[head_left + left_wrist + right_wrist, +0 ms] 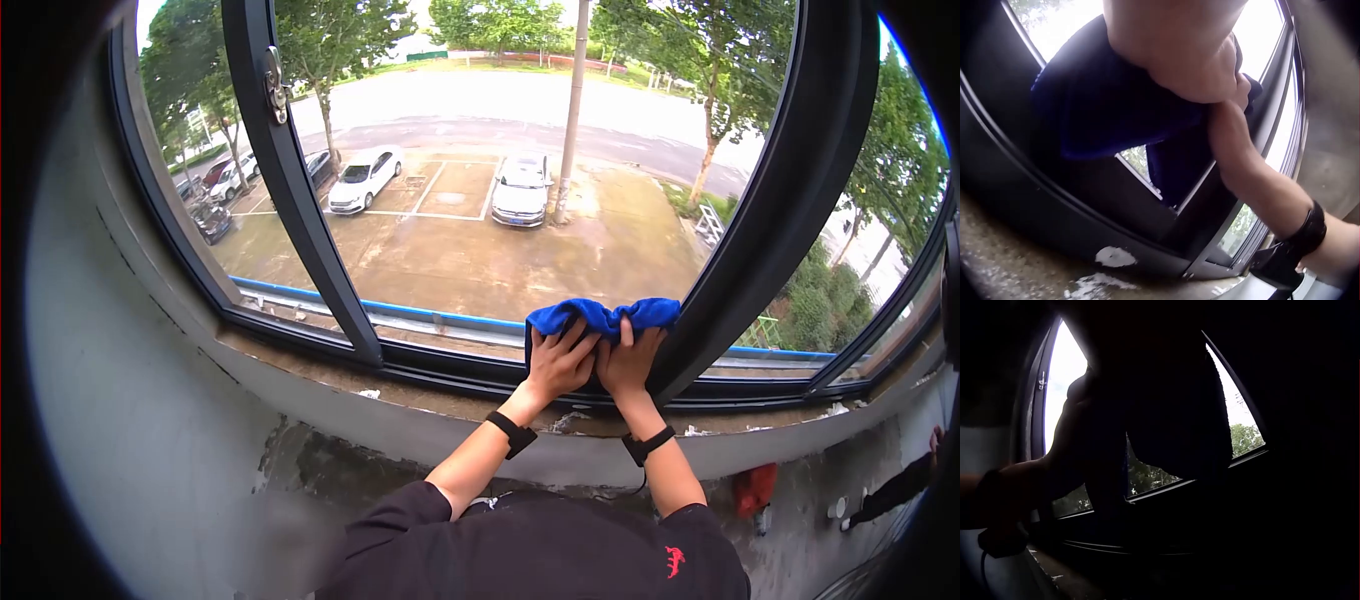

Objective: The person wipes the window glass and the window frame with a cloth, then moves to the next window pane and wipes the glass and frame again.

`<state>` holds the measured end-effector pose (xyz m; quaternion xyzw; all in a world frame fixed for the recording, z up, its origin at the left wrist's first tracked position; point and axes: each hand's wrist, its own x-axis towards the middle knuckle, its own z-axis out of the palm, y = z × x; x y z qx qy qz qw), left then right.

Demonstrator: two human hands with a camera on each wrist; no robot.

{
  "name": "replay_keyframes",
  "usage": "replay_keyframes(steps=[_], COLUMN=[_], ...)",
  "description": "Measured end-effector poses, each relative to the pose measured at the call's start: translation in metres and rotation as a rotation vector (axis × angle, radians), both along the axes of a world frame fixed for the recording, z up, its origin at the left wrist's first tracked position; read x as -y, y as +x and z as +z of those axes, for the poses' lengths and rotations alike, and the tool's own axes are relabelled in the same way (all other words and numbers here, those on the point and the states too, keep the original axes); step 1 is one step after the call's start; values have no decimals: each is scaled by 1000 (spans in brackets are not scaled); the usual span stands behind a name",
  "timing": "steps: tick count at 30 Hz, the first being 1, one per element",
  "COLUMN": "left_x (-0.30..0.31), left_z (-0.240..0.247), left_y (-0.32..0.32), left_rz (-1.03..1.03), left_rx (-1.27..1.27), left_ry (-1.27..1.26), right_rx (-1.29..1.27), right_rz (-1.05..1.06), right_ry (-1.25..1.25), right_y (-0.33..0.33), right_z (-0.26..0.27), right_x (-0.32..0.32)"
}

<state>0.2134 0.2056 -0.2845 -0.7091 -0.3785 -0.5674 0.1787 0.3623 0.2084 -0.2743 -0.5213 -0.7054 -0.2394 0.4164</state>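
A bunched blue cloth (pixel 600 315) lies against the lower right of the window pane, beside a thick black upright of the frame. On it rests my left hand (pixel 562 360), its fingers spread and pointing up to the right. Close beside it my right hand (pixel 626 365) presses the same cloth, fingers pointing up. Seen from the left wrist, the dark blue cloth (pixel 1097 106) hangs below my left hand (pixel 1172 50), and my right hand (pixel 1227 122) is just beyond it. Deep shadow hides most of the cloth and hands in the right wrist view.
The black window frame (pixel 300 190) carries a silver latch (pixel 275 85). Below runs a rough sill (pixel 290 365) with white flakes. A red object (pixel 755 488) is low on the right, near another person's dark-clothed leg (pixel 895 490). Parked cars (pixel 521 190) stand outside.
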Motion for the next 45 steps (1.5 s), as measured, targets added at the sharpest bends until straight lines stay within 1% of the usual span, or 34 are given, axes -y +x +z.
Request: replay_keyframes(steps=[1, 2, 3, 4, 6, 8, 10, 12, 13, 16, 18, 19, 20, 22, 24, 27, 28, 29, 30, 32, 33, 34, 37, 38, 39, 42, 43, 45], left_x=[3, 2, -2, -3, -10, -16, -19, -29, -28, -26, -23, -24, -24, -21, -19, -13, -10, -6, -8, -6, -8, -13, -19, -17, -19, -22, -24, -31], left_z=[12, 28, 46, 72, 131, 196, 249, 277, 279, 254, 216, 193, 167, 112, 55, -18, -36, -39, -37, -9, 7, 34, 126, 159, 188, 267, 291, 331], left_y=[-4, -8, -12, -17, -23, -30, -34, -35, -35, -36, -36, -37, -36, -31, -27, -38, -42, -47, -49, -49, -48, -48, -44, -43, -40, -33, -32, -30], left_rz=[-33, -43, -27, -10, 1, 35, 2, -29, 32, 22, 123, 140, 155, 183, 262, 204, 174, 141, 134, 157, 148, 139, 178, 159, 150, 65, 39, -5], left_rx=[-8, 3, 11, 17, 13, -29, -14, 31, 18, 43, 52, 59, 66, 119, 91, -35, -67, -84, -87, -92, -66, -40, -48, -56, -60, -67, -69, -55], left_ry=[-16, 2, 30, 58, 136, 263, 313, 401, 431, 381, 341, 324, 307, 208, 129, 20, -9, -55, -43, 15, 28, 43, 137, 150, 190, 238, 294, 423], right_rx=[-43, -44, -59, -75, -44, -40, -30, -34, -44, -9, -11, 4, 20, -33, -43, -6, -5, -57, -61, -174, -169, -139, -58, -46, -29, -2, -2, 78], right_rz=[-12, -9, 42, 93, 122, 159, 106, 40, 25, 80, 80, 117, 153, 145, 85, 46, 40, 41, 34, 242, 246, 246, 244, 253, 217, 193, 172, 146], right_ry=[29, 27, 154, 280, 442, 538, 599, 659, 681, 681, 662, 615, 566, 446, 303, 90, 29, -36, -24, 201, 241, 297, 463, 502, 553, 651, 670, 771], right_y=[-3, -9, -13, -18, -27, -35, -44, -55, -59, -57, -58, -57, -56, -54, -54, -44, -41, -43, -39, -37, -36, -34, -32, -31, -30, -23, -21, -18], right_z=[-1, 14, 36, 66, 129, 194, 245, 277, 280, 262, 228, 210, 189, 131, 68, -10, -32, -41, -42, -13, 5, 35, 142, 173, 203, 278, 300, 342], right_x=[0, 1, -6, -11, -21, -28, -32, -32, -32, -31, -33, -30, -28, -31, -26, -15, -10, -3, -5, -5, -9, -13, -17, -20, -20, -24, -25, -31])
